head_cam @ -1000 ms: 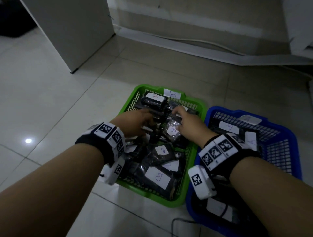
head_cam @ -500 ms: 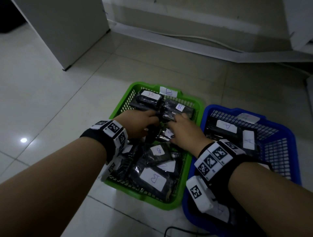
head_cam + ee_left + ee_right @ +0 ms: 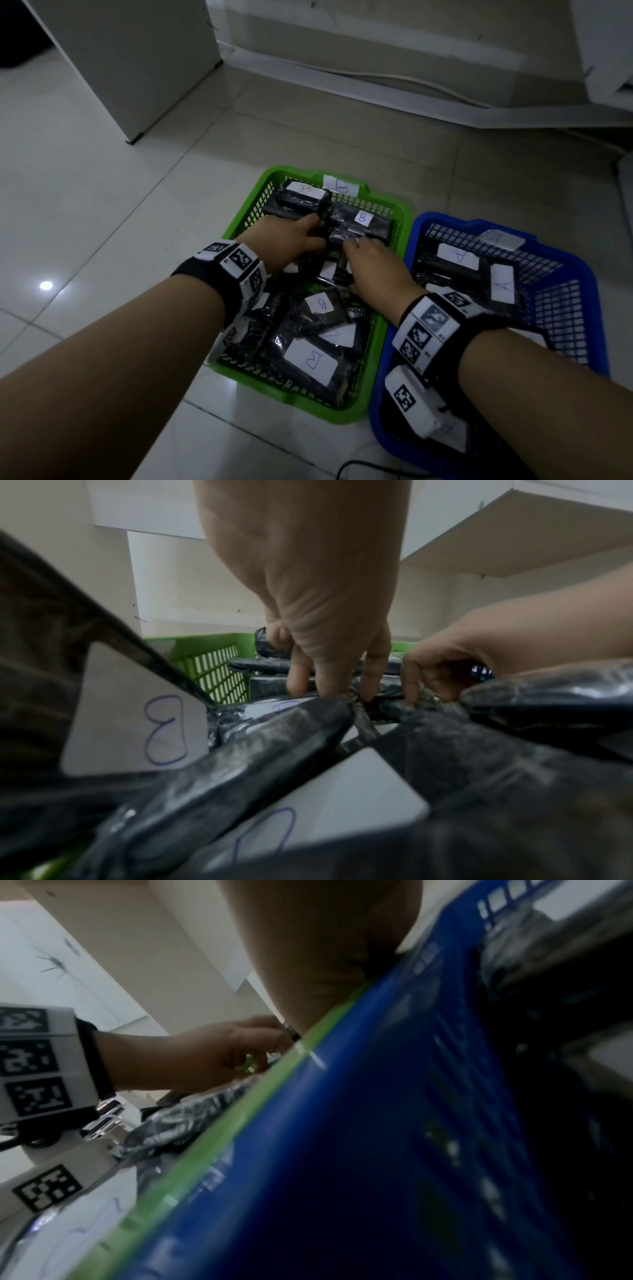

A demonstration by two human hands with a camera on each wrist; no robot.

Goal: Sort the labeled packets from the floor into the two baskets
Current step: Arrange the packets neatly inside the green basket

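The green basket [image 3: 246,212], tagged B, is full of black packets with white B labels, such as one packet [image 3: 363,219] at its far end. Both hands are down in its middle. My left hand [image 3: 291,240] curls its fingers [image 3: 298,674] over a black packet's edge. My right hand [image 3: 370,263] lies beside it, and its curled fingers [image 3: 441,680] pinch a black packet [image 3: 387,704] in the pile. The blue basket [image 3: 582,274] on the right holds packets labeled A [image 3: 459,255]. What the palms cover is hidden.
The two baskets stand side by side on a pale tiled floor [image 3: 102,205]. A white cabinet [image 3: 137,61] stands at the back left, and a wall with a cable [image 3: 411,78] runs behind. A dark cord [image 3: 359,467] lies at the near edge.
Both hands have sunk lower among the packets in the green basket. The labeled packet that showed under my right hand is now covered.
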